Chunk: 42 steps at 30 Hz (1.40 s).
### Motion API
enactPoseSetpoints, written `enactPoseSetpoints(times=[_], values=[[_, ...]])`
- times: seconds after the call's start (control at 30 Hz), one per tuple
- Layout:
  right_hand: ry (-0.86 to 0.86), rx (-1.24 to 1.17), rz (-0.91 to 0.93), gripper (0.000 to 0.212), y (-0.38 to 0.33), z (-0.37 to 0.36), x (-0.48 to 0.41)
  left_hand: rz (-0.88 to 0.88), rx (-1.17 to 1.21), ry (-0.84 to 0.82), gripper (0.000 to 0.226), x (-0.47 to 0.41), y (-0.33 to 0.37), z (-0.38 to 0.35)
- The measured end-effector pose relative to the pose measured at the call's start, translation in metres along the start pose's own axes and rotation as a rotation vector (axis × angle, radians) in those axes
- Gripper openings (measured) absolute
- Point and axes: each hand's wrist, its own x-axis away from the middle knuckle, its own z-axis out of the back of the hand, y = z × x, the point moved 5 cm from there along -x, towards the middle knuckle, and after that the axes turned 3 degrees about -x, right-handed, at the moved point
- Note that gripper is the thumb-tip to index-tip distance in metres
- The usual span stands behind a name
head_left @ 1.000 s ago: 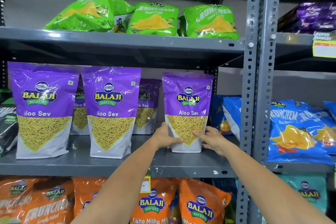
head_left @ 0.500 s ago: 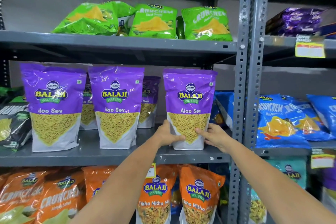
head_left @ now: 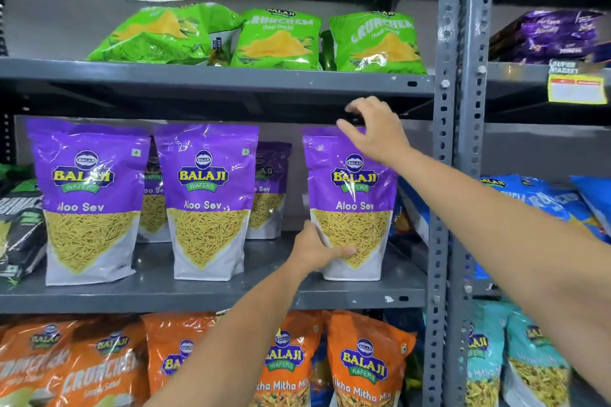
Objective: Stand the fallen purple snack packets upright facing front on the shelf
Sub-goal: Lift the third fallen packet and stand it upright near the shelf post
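Note:
Three purple Aloo Sev packets stand upright, fronts forward, on the grey middle shelf [head_left: 198,294]: the left packet [head_left: 89,201], the middle packet [head_left: 206,201] and the right packet [head_left: 352,208]. Two more purple packets [head_left: 267,188] stand behind them. My left hand [head_left: 317,249] grips the lower left corner of the right packet. My right hand [head_left: 373,129] is at that packet's top edge, fingers spread and curled over it, thumb on its front.
Green packets [head_left: 281,40] lie on the shelf above. Orange packets [head_left: 363,363] fill the shelf below. A grey upright post [head_left: 446,175] stands right of the right packet, with blue packets [head_left: 529,201] beyond it. Black packets [head_left: 20,231] sit at far left.
My right hand has left the lower right corner of the right packet and risen to its top edge. My left hand keeps its hold low on the packet.

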Motion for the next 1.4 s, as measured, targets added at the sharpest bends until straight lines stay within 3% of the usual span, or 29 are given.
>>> enactPoseSetpoints(times=[0.13,0.23,0.43,0.6,0.73,0.93,1.07,1.17,1.33,1.4], values=[[-0.312,0.048,-0.126,0.052,-0.003,-0.038,-0.033,-0.015,-0.017,-0.008,0.083,-0.001,0.002,-0.002],[-0.422,0.124,-0.173,0.054,0.001,-0.058,-0.033,-0.016,-0.033,-0.012,0.082,-0.002,0.002,-0.001],[-0.248,-0.014,-0.193,0.04,0.002,-0.052,-0.036,-0.008,-0.031,0.002,0.081,-0.004,0.004,0.001],[-0.277,-0.091,-0.289,0.029,0.021,-0.028,-0.035,0.013,-0.057,0.015,0.08,-0.004,0.001,0.001],[-0.308,0.042,-0.443,0.037,0.051,0.004,-0.03,0.007,-0.081,0.016,0.075,-0.003,0.003,0.001],[-0.423,0.18,-0.381,0.031,0.065,0.014,-0.024,0.005,-0.109,0.014,0.07,-0.003,0.003,0.001],[-0.318,0.211,-0.329,0.021,0.068,0.019,-0.027,0.008,-0.07,0.002,0.077,-0.006,0.0,-0.003],[-0.181,0.14,-0.389,0.021,0.076,0.017,-0.025,0.014,-0.024,-0.009,0.081,-0.006,0.003,-0.012],[0.175,-0.248,-0.639,0.056,0.071,0.009,0.034,0.012,-0.011,0.063,0.075,-0.001,0.012,-0.024],[0.238,-0.396,-0.76,0.065,0.073,-0.012,0.074,0.008,-0.014,0.098,0.075,0.0,0.01,-0.026]])
